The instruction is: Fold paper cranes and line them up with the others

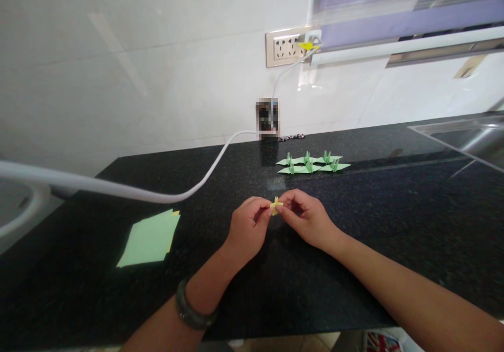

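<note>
Your left hand (249, 227) and right hand (310, 218) both pinch the small yellow origami piece (276, 205) between them, over the black countertop (283, 299) and nearer you than the green paper cranes (310, 168), so an uneven tug could tear or skew its folds.

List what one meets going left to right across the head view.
Flat pale-green and yellow paper sheets, left hand, small yellow folded paper, right hand, shiny metal sink.
</note>
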{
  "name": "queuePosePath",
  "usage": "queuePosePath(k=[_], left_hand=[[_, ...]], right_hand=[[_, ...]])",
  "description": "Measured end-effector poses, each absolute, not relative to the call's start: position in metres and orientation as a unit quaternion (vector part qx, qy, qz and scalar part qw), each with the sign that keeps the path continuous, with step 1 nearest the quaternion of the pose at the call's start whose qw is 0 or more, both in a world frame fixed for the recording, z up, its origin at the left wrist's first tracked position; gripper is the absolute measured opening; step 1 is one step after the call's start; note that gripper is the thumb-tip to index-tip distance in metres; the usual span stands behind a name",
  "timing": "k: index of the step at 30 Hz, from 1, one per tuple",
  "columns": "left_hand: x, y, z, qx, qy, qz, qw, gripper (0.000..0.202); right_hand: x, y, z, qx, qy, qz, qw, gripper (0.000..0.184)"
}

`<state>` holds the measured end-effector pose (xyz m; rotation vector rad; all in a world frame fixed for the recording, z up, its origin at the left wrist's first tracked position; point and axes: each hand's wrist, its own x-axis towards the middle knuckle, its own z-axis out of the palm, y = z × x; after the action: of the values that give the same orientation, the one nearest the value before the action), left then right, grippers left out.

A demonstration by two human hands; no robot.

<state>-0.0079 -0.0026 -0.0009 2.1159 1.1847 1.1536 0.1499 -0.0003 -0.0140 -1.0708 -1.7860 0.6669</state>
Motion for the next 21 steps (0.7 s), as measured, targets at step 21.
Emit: queuePosePath(k=[21], left_hand=[[-0.0089, 0.0009, -0.0081, 0.748, 0.378, 0.465, 0.284, 0.007]], right_hand=[[0.1518, -0.0003, -0.0125, -0.408, -0.742, 0.241, 0.474, 0.008]])
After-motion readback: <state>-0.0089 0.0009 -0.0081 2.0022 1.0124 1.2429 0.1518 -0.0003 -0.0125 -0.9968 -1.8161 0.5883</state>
